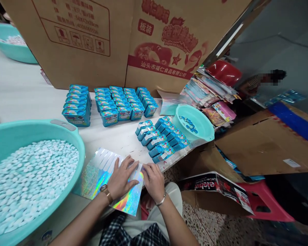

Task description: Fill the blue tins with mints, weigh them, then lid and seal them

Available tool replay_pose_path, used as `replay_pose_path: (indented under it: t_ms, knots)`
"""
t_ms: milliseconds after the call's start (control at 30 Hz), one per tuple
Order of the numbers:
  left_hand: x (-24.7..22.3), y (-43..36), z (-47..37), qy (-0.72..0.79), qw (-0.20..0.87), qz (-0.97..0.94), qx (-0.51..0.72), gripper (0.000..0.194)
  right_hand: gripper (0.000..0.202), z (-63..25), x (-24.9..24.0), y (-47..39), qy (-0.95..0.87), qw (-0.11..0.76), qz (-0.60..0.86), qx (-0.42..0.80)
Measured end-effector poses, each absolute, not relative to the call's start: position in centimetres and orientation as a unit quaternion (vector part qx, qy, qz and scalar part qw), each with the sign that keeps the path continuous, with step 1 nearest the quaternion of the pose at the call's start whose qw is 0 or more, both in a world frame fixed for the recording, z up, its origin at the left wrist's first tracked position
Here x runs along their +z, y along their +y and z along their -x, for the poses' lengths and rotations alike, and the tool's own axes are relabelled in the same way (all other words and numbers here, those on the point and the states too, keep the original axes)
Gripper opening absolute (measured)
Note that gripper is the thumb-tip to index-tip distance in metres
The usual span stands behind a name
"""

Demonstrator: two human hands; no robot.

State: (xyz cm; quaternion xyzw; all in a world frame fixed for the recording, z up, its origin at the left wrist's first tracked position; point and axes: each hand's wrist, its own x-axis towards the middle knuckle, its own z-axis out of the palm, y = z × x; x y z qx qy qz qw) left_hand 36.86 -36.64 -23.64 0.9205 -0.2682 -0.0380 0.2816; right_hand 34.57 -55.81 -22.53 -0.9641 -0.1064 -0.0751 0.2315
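Observation:
A shiny holographic sticker sheet (99,172) lies at the table's near edge, with white strips peeled along its top. My left hand (122,177) presses flat on the sheet, a watch on its wrist. At the sheet's right edge my right hand (152,179), wearing a bracelet, pinches it with the fingertips. Just beyond the hands stand two rows of small blue tins (160,138) on the table.
A big teal basin (5,136) of pale blue tablets sits at left. More stacked blue tins (113,102) stand before a large cardboard box (105,37). A small teal bowl (202,124), a card stack (210,92), open cartons (267,147) and a red stool (267,206) lie right.

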Motion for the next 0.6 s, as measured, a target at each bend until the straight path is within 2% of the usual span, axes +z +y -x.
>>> replay_pose_path:
  t_ms: [233,367,467,600]
  knots:
    - [-23.7,-36.6,-36.9,-0.272,0.277,-0.921,-0.037,0.061,0.018,-34.7,-23.3,-55.6,-0.100,0.238,0.962,-0.090]
    - [-23.9,-36.7,-36.9,-0.272,0.269,-0.923,-0.033,0.062,0.014,-34.8,-22.0,-55.1,-0.093,0.251,0.959,-0.094]
    - [-24.2,-36.7,-36.9,-0.267,0.269,-0.925,-0.033,0.061,0.015,-34.1,-19.7,-54.9,-0.081,0.305,0.946,-0.079]
    - [-23.9,-36.3,-37.1,-0.264,0.315,-0.909,-0.074,0.065,0.015,-33.3,-16.3,-55.7,-0.022,0.423,0.903,-0.064]
